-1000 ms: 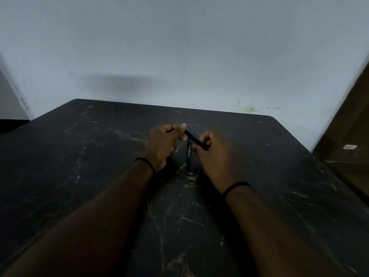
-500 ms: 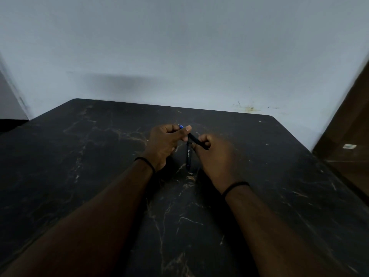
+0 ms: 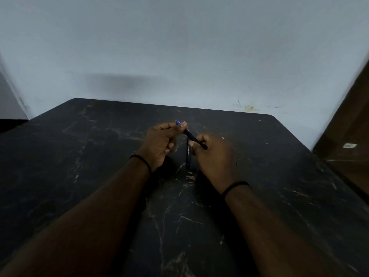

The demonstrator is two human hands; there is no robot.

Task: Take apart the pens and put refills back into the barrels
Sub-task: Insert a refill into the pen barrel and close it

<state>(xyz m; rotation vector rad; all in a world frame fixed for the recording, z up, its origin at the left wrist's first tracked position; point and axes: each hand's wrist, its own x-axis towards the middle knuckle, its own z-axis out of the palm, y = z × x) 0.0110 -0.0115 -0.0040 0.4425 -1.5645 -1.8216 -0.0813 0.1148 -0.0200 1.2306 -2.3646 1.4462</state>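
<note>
Head view shows two hands over a dark marble table (image 3: 83, 176). Both hands hold one black pen (image 3: 192, 137) up in the air, a little way above the tabletop, near the middle of the scene.

Left hand (image 3: 159, 144) pinches the far left end of the pen between thumb and first finger. A small blue tip (image 3: 177, 122) pokes out past those fingers. Right hand (image 3: 214, 154) curls its fingers around the near right end of the pen and pinches it too. The other fingers of both hands are bent in, not spread.

A second black pen (image 3: 188, 154) lies on the table just below, between the two hands. It points from far to near and has tiny white writing on it.

I think the person is pulling or twisting the held pen apart. To do that well, each hand should grip its own half tightly. Turn or pull gently and in a straight line, so the thin refill inside does not bend. Keep the hands low over the table, so small parts do not roll away if they drop.

Some things are hard to see. The room is dim and the pens are as dark as the table. I cannot tell where the pen's two halves join, or if it has opened yet. The right palm hides the pen's near end.
</note>
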